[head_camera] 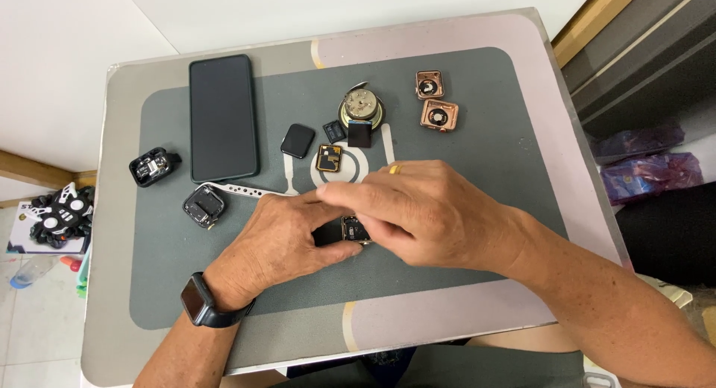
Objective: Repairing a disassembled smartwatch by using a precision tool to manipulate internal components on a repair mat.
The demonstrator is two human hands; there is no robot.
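Both my hands meet over the middle of the grey work mat [462,112]. My left hand [280,242], with a black watch on its wrist, grips a small opened smartwatch body [352,228] from the left. My right hand [425,216] covers it from the right and above, fingers closed on it; a yellow tip [394,169] shows above the knuckles. Only a small part of the watch body's inside shows between the fingers.
A black phone [222,118] lies at the back left. Around it lie a black watch screen [297,140], a gold-framed module [328,157], a round metal part [361,104], two rose-gold watch cases [438,114], two dark watch bodies [203,206] and a perforated metal strip [242,188].
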